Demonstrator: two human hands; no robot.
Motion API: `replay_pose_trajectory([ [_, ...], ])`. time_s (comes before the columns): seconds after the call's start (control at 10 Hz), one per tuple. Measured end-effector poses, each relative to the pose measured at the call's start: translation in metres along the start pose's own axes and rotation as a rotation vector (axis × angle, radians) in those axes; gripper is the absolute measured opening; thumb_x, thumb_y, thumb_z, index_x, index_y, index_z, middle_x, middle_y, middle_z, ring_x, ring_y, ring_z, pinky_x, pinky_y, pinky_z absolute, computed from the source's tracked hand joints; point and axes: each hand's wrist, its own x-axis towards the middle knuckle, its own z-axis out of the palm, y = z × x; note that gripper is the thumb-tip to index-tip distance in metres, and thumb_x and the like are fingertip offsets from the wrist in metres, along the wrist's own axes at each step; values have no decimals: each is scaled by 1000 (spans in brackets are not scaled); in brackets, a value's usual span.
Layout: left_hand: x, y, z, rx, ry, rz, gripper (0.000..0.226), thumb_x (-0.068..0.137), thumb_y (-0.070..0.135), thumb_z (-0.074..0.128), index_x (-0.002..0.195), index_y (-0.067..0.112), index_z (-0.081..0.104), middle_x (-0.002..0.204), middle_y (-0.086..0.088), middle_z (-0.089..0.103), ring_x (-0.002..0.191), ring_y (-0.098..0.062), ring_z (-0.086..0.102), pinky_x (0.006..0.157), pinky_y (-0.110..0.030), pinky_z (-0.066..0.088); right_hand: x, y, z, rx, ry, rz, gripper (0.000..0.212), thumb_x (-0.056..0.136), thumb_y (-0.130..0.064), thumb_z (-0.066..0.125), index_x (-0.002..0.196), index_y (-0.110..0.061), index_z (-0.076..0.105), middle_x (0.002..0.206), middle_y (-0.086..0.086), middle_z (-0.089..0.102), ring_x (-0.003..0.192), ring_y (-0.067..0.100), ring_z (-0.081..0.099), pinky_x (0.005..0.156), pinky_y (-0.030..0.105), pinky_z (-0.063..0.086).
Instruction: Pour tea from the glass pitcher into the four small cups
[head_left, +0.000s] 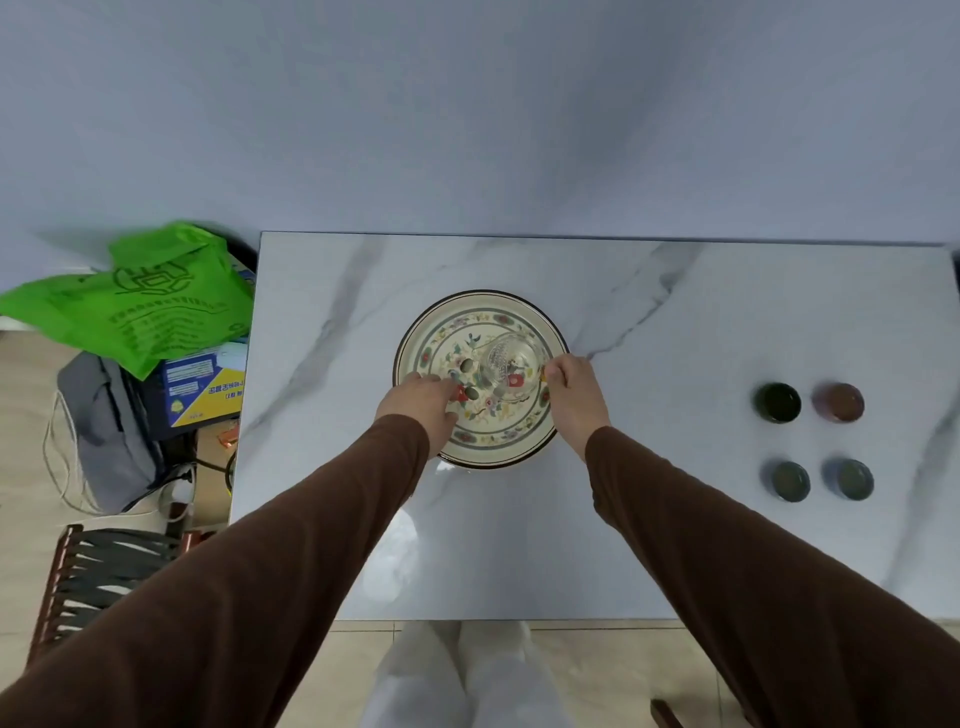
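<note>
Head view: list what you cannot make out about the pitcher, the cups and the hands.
- Glass pitcher: clear glass over the patterned plate blurs its outline; tea level unreadable.
- Right hand: its grip at the pitcher's side is covered by the hand's own back.
- Left hand: fingertips lie over the plate; contact with the pitcher unclear.
- Four cups: too small to judge empty or filled.

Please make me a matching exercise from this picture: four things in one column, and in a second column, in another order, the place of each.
Things:
1. glass pitcher
2. four small cups
3. green bag
4. floral plate

Places:
A. off the table's left edge
B. middle of the marble table
C. on the plate, between the left hand and the right hand
D. right side of the table, in two rows

Pairs: 1-C, 2-D, 3-A, 4-B
</note>
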Motion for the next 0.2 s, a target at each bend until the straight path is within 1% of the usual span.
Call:
replay_pose_trajectory([
  [0.1,-10,3,0,-27,-3,-15,35,91,27,51,125,19,56,128,-5,60,121,-27,47,98,-39,44,-9,2,-5,-3,6,29,30,104,-21,42,130,-8,51,133,7,44,111,20,54,102,31,40],
  [0.2,-27,7,-4,-54,22,-13,35,90,26,51,124,20,57,128,-4,60,121,-26,49,97,-38,45,-30,8,-11,-58,-11,76,36,99,-22,49,133,-10,50,134,9,50,118,26,57,103,40,46],
])
